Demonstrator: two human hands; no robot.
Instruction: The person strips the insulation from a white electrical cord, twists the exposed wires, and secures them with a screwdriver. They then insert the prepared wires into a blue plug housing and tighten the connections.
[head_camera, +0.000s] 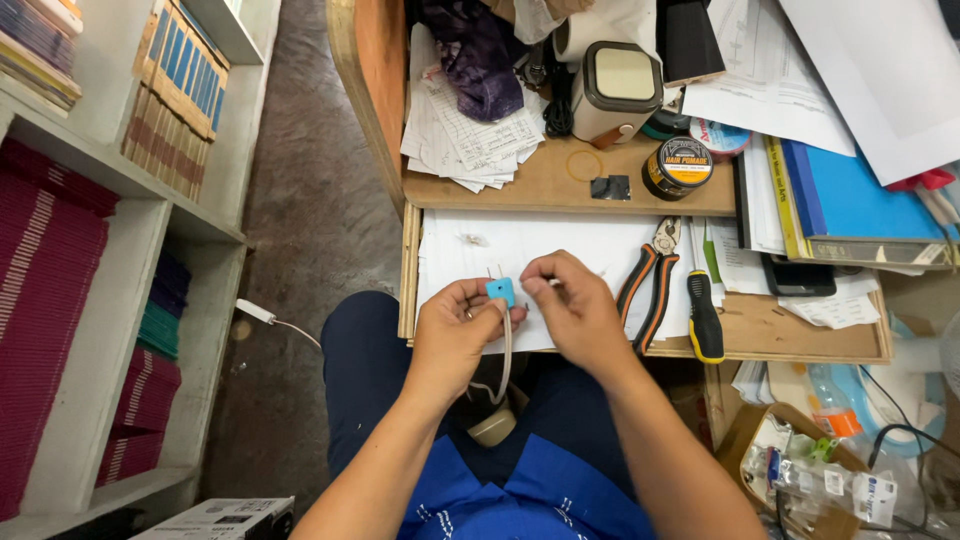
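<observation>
My left hand (455, 330) grips a small blue plug (500, 291) with two thin metal prongs pointing up. A pale cable (506, 350) runs down from the plug to my lap. My right hand (572, 300) is pinched beside the plug's right edge, its fingertips closed on something too small to make out. Both hands hover over a white sheet of paper (540, 240) lying in an open wooden drawer (800, 335).
Orange-handled pliers (648, 283) and a black-and-yellow screwdriver (703, 310) lie right of my hands. A cluttered desk top carries papers (470, 140), a round tin (677, 167), a beige container (617, 90) and a blue folder (850, 195). Shelves of books (60, 250) stand left.
</observation>
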